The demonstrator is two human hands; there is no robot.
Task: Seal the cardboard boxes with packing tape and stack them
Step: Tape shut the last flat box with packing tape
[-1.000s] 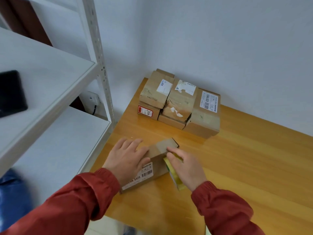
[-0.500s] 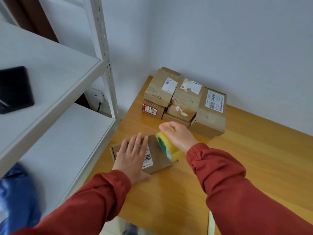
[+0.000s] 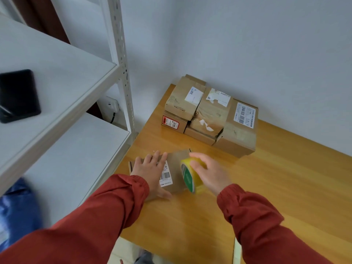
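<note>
The small cardboard box (image 3: 176,162) lies flat near the left edge of the wooden table (image 3: 266,187), under the 2 hands. The left hand (image 3: 152,168) presses its left part with straight fingers. The right hand (image 3: 211,174) grips the yellow tape roll (image 3: 188,175) at the box's right end. The stacked boxes (image 3: 209,111) are well behind.

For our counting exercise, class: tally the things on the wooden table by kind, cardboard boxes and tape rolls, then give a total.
Cardboard boxes: 6, five in the stack plus the front box under the left hand
Tape rolls: 1, the yellow tape roll held by the right hand
Total: 7
</note>
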